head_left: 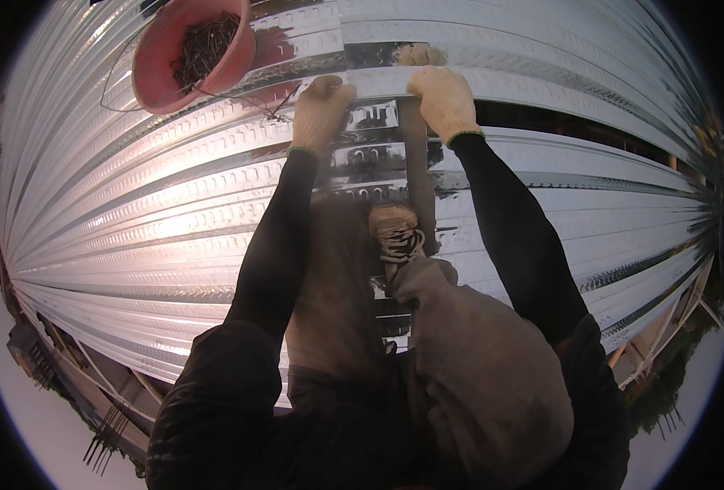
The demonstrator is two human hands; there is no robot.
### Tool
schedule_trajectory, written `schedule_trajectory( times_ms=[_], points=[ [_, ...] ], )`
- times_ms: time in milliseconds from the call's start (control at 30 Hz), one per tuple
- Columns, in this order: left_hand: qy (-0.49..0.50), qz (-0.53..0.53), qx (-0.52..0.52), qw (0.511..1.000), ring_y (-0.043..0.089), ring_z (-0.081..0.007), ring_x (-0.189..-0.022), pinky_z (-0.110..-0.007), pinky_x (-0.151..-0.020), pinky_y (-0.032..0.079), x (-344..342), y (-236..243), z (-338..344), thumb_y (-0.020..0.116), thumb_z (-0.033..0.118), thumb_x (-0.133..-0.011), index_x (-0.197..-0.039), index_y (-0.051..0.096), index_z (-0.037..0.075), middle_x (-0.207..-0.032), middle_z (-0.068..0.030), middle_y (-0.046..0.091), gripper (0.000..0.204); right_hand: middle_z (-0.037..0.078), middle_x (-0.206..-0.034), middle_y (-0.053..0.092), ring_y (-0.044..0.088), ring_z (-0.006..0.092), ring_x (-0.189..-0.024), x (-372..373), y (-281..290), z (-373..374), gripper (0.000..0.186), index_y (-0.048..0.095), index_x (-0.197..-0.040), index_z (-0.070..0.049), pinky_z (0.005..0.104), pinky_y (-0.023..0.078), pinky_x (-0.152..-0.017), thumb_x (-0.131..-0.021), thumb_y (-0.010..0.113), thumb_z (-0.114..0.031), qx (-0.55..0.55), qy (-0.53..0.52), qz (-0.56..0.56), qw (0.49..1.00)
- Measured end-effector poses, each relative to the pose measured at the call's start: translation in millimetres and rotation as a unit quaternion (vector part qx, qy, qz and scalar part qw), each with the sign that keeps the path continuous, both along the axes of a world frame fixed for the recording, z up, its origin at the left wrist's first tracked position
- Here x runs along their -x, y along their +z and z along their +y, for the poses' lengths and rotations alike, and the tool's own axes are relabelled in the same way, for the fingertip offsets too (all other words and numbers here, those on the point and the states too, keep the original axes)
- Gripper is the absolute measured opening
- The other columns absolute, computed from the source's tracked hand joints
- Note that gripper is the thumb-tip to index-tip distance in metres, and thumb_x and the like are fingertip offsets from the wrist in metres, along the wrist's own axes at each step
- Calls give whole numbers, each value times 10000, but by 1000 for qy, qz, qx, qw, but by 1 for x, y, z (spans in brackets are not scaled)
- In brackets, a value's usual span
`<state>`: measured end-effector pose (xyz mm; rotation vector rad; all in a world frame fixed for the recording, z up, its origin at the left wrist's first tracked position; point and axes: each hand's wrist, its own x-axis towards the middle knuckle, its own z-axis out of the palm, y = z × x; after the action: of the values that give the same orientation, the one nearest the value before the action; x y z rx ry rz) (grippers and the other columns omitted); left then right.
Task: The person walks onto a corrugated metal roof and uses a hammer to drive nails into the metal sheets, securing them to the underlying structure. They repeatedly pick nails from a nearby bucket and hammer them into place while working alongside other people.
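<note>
Both my hands wear off-white knit gloves with green cuffs and reach forward over ribbed silver metal decking. My left hand (pixel 321 114) is closed, with its curled fingers at the edge of a decking sheet (pixel 382 84). A short way to the right, my right hand (pixel 446 102) is closed on the same sheet's edge. The fingertips of both hands are mostly hidden. Just right of my right hand, a long dark gap (pixel 574 124) runs between this sheet and the one nearer me. A brownish beam strip (pixel 417 155) shows below the hands.
A red bucket (pixel 151 77) holding thin dark metal pieces (pixel 207 51) stands at the far left, its wire handle hanging aside. My laced shoe (pixel 395 233) rests near the beam strip. Scaffold-like poles (pixel 664 335) and rebar ends (pixel 105 441) lie beyond the decking's edges.
</note>
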<state>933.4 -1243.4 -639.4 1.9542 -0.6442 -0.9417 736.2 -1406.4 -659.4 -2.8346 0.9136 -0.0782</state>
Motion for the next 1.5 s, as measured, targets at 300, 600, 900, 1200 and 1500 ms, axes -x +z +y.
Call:
schedule_trajectory(
  times_ms=[300, 600, 900, 1200, 1500],
  points=[
    [40, -21, 12, 999, 803, -237, -976, -371, -898, 616, 3, 10, -2, 721, 389, -968, -1297, 754, -59, -1110, -184, 834, 557, 123, -1016, 806, 782, 340, -1023, -1, -1, 1, 191, 848, -983, -139, 485, 610, -879, -966, 658, -129, 6, -1, -2, 1000],
    [10, -75, 5, 997, 785, -207, -955, -358, -887, 604, 4, -22, -3, 761, 393, -967, -1298, 744, -44, -1109, -162, 839, 548, 118, -1051, 774, 754, 331, -1078, 0, 0, 2, 158, 822, -1007, -143, 480, 598, -902, -955, 676, -114, -6, 2, 20, 1000],
    [18, -30, -22, 999, 790, -366, -1047, -450, -950, 598, 10, -15, 3, 728, 418, -985, -1230, 759, 12, -1095, -200, 822, 475, 112, -1006, 755, 734, 355, -1044, 0, 2, 7, 135, 806, -972, -160, 510, 563, -901, -931, 681, -130, -10, 5, -7, 1000],
    [-95, -404, 103, 904, 662, -328, -1229, -485, -1059, 510, 35, -9, -12, 808, 309, -902, -1180, 765, 155, -1217, -85, 717, 320, 128, -1015, 757, 732, 372, -1040, 2, -2, 5, 119, 808, -968, -150, 519, 567, -899, -933, 695, -138, -12, 11, -12, 1000],
    [-229, -467, 80, 850, 660, -292, -1116, -466, -965, 518, 63, -18, -20, 749, 238, -913, -1117, 730, 127, -1129, -75, 666, 233, 123, -1017, 737, 718, 380, -1024, 0, 0, 6, 104, 792, -966, -148, 533, 561, -880, -928, 698, -125, -1, 11, 13, 1000]
  ],
)
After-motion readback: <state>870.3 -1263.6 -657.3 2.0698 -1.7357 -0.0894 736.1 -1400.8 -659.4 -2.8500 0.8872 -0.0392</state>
